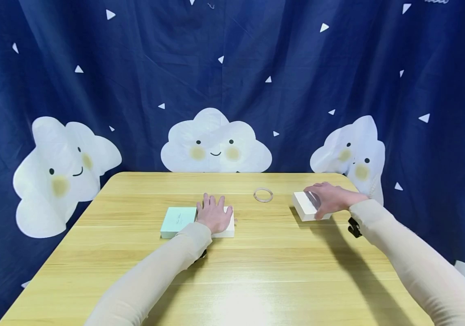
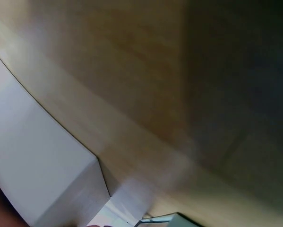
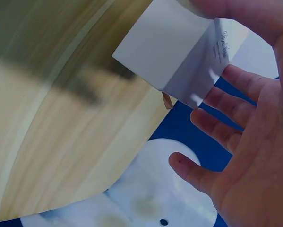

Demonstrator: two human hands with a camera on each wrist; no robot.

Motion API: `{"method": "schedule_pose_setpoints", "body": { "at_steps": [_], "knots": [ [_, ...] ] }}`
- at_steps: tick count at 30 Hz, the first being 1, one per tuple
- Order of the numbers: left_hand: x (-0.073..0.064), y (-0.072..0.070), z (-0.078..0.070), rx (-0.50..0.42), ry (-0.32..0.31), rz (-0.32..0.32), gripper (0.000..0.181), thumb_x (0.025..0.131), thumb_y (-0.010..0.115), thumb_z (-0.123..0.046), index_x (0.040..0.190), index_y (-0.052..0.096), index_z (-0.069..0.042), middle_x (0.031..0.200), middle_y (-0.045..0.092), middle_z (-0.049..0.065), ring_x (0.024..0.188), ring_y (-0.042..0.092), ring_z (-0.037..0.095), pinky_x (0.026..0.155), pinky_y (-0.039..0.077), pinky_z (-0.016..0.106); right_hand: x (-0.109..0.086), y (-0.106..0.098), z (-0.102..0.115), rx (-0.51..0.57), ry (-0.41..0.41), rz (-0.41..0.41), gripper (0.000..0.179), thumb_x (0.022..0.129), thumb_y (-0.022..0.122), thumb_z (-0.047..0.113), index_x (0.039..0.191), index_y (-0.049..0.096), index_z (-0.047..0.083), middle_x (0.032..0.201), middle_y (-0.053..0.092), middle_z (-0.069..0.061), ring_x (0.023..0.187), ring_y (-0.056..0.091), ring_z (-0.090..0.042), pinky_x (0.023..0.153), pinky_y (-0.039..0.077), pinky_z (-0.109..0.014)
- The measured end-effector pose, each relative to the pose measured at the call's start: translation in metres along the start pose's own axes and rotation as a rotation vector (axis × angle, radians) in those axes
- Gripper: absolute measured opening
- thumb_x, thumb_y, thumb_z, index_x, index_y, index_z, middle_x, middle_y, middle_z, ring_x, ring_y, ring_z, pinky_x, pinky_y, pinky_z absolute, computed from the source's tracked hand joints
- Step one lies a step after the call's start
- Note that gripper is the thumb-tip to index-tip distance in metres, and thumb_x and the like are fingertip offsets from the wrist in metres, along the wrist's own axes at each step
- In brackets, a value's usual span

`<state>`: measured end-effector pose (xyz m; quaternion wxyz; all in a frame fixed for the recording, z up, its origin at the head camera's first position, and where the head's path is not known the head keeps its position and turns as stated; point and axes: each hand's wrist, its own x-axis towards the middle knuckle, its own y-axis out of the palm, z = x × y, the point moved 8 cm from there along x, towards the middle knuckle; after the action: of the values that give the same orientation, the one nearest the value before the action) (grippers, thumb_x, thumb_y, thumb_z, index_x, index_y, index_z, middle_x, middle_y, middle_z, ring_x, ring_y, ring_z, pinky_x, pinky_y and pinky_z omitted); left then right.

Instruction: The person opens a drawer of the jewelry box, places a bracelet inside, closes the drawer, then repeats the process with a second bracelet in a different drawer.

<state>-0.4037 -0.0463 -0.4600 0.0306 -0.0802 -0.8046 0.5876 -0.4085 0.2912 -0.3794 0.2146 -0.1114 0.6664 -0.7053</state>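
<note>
My left hand (image 1: pixel 215 217) rests with spread fingers over a white box (image 1: pixel 227 230), which sits on the table against a mint-green box (image 1: pixel 178 220) with small print on top. In the left wrist view, the white box (image 2: pixel 42 142) fills the lower left, and a green corner (image 2: pixel 181 220) shows at the bottom. At the right, my right hand (image 1: pixel 330 199) grips a second white box (image 1: pixel 303 207), tilted above the table, between thumb and fingers. In the right wrist view, this box (image 3: pixel 153 42) shows small dark lettering and a brown ribbon tab (image 3: pixel 167 100).
A thin pale bangle (image 1: pixel 263 201) lies on the wooden table (image 1: pixel 249 262) between the two hands, towards the back. Behind the table's far edge hangs a dark blue curtain (image 1: pixel 240 40) with smiling clouds and white triangles.
</note>
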Motion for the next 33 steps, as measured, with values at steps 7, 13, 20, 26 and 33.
{"method": "schedule_pose_setpoints", "body": {
  "at_steps": [7, 13, 20, 26, 33],
  "knots": [
    [0.000, 0.001, 0.001, -0.007, 0.000, 0.001, 0.066, 0.106, 0.022, -0.053, 0.161, 0.026, -0.016, 0.165, 0.020, 0.025, 0.155, 0.000, 0.045, 0.120, 0.008, 0.068, 0.006, 0.001, 0.022, -0.029, -0.050, -0.016, 0.093, 0.061, 0.090, 0.033, 0.143, 0.052, 0.010, 0.134, 0.058, -0.016, 0.110, 0.054, -0.031, 0.079, 0.048, -0.052],
    [-0.001, 0.000, 0.001, -0.012, 0.003, -0.002, 0.066, 0.107, 0.023, -0.052, 0.161, 0.027, -0.016, 0.164, 0.020, 0.025, 0.155, 0.001, 0.045, 0.120, 0.009, 0.068, 0.010, 0.001, 0.043, -0.024, -0.075, -0.017, 0.093, 0.062, 0.090, 0.034, 0.143, 0.053, 0.010, 0.134, 0.059, -0.015, 0.112, 0.053, -0.032, 0.082, 0.049, -0.054],
    [0.001, 0.000, 0.000, 0.000, 0.003, -0.004, 0.067, 0.106, 0.022, -0.053, 0.161, 0.026, -0.015, 0.164, 0.020, 0.025, 0.154, 0.001, 0.045, 0.120, 0.008, 0.068, 0.017, 0.006, 0.059, -0.048, -0.088, -0.003, 0.093, 0.063, 0.089, 0.039, 0.144, 0.052, 0.012, 0.131, 0.060, -0.011, 0.110, 0.053, -0.028, 0.082, 0.050, -0.051],
    [0.001, 0.001, 0.000, -0.005, 0.002, -0.003, 0.067, 0.106, 0.022, -0.053, 0.161, 0.026, -0.015, 0.165, 0.020, 0.025, 0.154, 0.000, 0.045, 0.120, 0.007, 0.068, 0.021, 0.007, 0.071, -0.055, -0.097, 0.009, 0.093, 0.064, 0.088, 0.043, 0.145, 0.052, 0.014, 0.128, 0.060, -0.008, 0.106, 0.052, -0.025, 0.081, 0.050, -0.046],
    [0.002, 0.002, 0.001, -0.005, 0.001, -0.011, 0.066, 0.106, 0.022, -0.052, 0.161, 0.027, -0.015, 0.164, 0.021, 0.025, 0.154, 0.001, 0.045, 0.120, 0.007, 0.068, 0.027, 0.010, 0.081, -0.064, -0.100, 0.010, 0.092, 0.065, 0.087, 0.047, 0.145, 0.052, 0.015, 0.125, 0.061, -0.005, 0.104, 0.052, -0.024, 0.082, 0.049, -0.045]
  ]
}}
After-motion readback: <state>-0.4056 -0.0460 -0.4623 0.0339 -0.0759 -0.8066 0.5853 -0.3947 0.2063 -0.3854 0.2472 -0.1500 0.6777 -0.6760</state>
